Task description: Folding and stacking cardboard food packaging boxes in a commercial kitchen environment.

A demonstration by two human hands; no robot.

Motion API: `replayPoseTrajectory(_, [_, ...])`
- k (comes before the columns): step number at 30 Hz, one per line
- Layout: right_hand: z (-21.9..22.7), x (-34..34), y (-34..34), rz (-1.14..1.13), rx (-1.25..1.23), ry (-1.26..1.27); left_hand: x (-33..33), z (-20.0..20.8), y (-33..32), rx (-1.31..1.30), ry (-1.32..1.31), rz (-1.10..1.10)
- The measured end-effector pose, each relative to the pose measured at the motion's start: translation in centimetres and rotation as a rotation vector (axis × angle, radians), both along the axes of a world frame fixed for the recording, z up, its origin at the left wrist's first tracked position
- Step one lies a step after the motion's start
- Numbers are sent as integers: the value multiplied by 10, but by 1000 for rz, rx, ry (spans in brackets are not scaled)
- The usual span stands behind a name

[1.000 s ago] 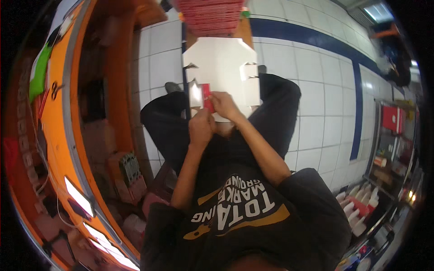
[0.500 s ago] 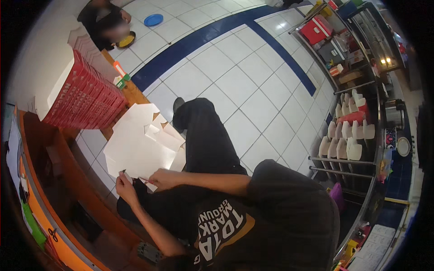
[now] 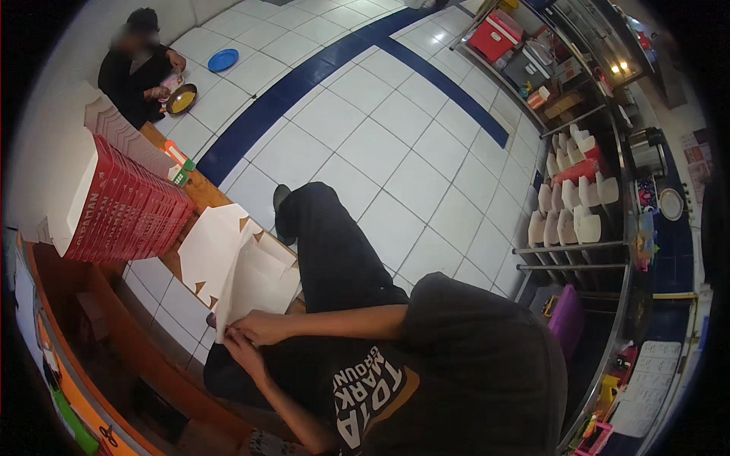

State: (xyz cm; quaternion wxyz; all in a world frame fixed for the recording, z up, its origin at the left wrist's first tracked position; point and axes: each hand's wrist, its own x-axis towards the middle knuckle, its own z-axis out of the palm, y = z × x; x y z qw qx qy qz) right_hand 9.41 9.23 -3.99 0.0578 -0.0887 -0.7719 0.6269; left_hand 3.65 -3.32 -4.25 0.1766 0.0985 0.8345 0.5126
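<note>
Nearest us, our left hand (image 3: 245,351) and right hand (image 3: 266,328) come together at the near edge of a white carton (image 3: 265,283), fingers closed narrowly on it, though we cannot tell each fingertip apart. The carton lies just beyond our hands, left of our dark-trousered leg (image 3: 334,251), partly folded up, its far end over a wooden bench (image 3: 199,190). Farther left on that bench we have a stack of red-and-white cartons (image 3: 131,199); well off to the right, white boxes (image 3: 570,216) fill a metal rack. At the far left a co-worker (image 3: 125,76) sits low beside a dark pan (image 3: 182,99), near a blue plate (image 3: 223,60)
</note>
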Motion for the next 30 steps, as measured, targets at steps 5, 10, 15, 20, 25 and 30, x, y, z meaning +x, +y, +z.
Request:
replayPoseTrajectory(5, [56,14,44,325,-15,25,-44,-20,-9,328,-58,105])
replayPoseTrajectory(10, [79,53,100,335,1142,348,-90,24,-19,296,-507,109])
replayPoseTrajectory(15, [117,93,114,658,1151,55,-77,14,-17,64,-557,-459])
replayPoseTrajectory(20, [101,108,116,622,786,8,5,135,7,227,45,-877])
replayPoseTrajectory(25, [35,114,121,701,-114,-133,19,125,-2,69,-29,-896])
replayPoseTrajectory(30, [53,135,126,574,16,-159,59,106,12,-30,308,-639])
